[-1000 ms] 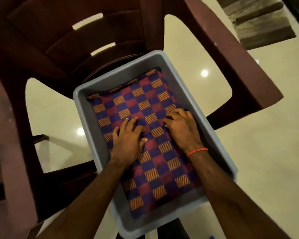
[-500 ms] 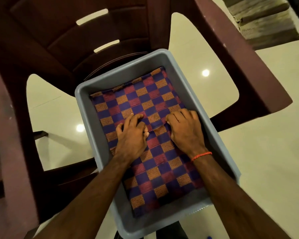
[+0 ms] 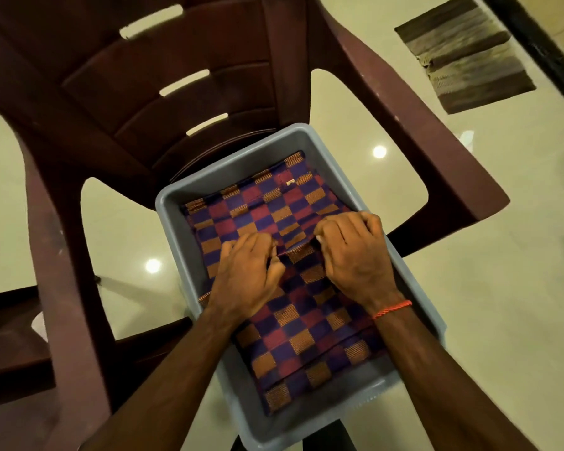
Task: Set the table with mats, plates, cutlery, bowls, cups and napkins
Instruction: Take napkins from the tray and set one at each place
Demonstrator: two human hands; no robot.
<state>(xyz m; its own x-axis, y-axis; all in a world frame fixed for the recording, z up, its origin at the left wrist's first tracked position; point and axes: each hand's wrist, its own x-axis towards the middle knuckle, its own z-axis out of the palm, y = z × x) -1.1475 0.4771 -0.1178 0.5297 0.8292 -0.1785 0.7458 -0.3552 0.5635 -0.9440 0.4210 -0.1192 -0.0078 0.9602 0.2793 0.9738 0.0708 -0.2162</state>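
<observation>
A grey plastic tub (image 3: pixel 176 203) sits on the seat of a dark red plastic chair. Inside it lies a stack of checkered mats (image 3: pixel 293 333) in purple, red and orange. My left hand (image 3: pixel 245 278) and my right hand (image 3: pixel 355 252) are both down in the tub on the mats. The fingers of each hand are curled and pinch the top mat, which bunches into a raised fold between them. A red thread band circles my right wrist. What lies under the mats is hidden.
The dark red chair (image 3: pixel 183 76) has its slotted back at the top and armrests on both sides of the tub. A glossy cream tiled floor (image 3: pixel 489 320) surrounds it. A striped brown doormat (image 3: pixel 463 53) lies at the upper right.
Both hands went from lying flat on the top mat to curling and pinching it, so the cloth has bunched up between them. The mat's far edge has shifted.
</observation>
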